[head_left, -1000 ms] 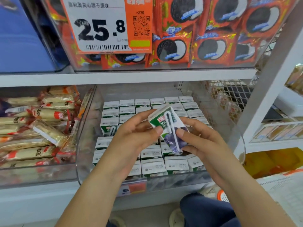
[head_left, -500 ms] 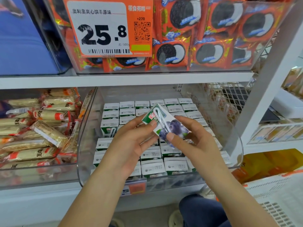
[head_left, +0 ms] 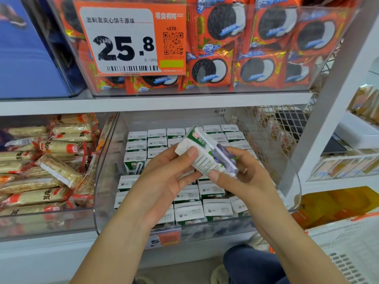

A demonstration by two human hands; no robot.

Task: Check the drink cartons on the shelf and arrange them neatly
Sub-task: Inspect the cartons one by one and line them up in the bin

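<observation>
Left to right: our left hand (head_left: pixel 164 181) has its thumb pressed on the white end of the drink carton (head_left: pixel 207 155), fingers curled beneath it. Since 1 s ago we've rolled the carton: the straw-and-blueberry face has turned away to the right, and the fine-print side panel now faces us. It sits tilted, held above the clear bin (head_left: pixel 106 181) of stacked cartons (head_left: pixel 189 211). Our right hand (head_left: pixel 246 179) pinches the lower end, thumb in front. We read this as checking print; next, reseat it in a row.
</observation>
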